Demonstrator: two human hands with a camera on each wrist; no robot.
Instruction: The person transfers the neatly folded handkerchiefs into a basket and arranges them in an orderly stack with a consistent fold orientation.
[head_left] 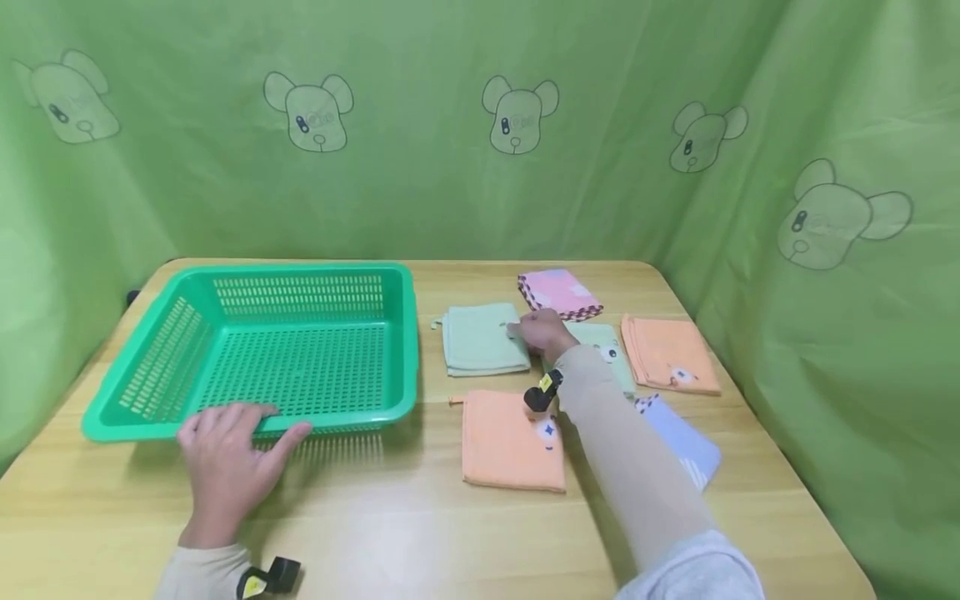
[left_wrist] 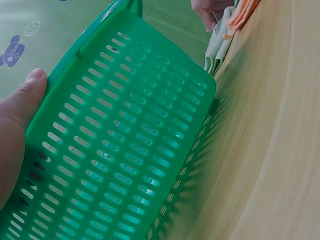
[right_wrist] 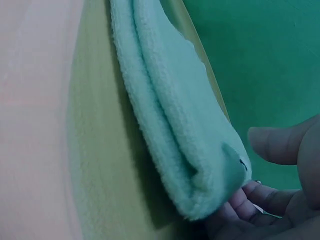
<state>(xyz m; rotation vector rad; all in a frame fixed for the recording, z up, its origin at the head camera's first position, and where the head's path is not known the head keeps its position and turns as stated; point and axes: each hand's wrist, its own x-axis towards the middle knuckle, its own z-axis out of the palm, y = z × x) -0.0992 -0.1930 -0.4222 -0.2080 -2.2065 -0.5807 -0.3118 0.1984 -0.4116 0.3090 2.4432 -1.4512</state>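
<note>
My left hand [head_left: 228, 458] grips the front rim of a green plastic basket [head_left: 411, 350], fingers over the edge and thumb along the outside, as the left wrist view also shows. To the basket's right lies a folded light green towel [head_left: 483, 340]. My right hand [head_left: 546, 332] is at that towel's right edge; in the right wrist view its fingers [right_wrist: 272, 197] curl at the towel's edge [right_wrist: 200, 150] with the thumb just above. A second light green towel [head_left: 611, 358] with an animal face lies partly hidden under the right forearm.
Near the right forearm lie an orange towel [head_left: 502, 450] in front and a blue towel [head_left: 686, 442] to the right. A pink towel [head_left: 558, 293] is at the back, another orange towel [head_left: 667, 354] at the far right. A green curtain [head_left: 420, 167] surrounds the wooden table [head_left: 375, 533].
</note>
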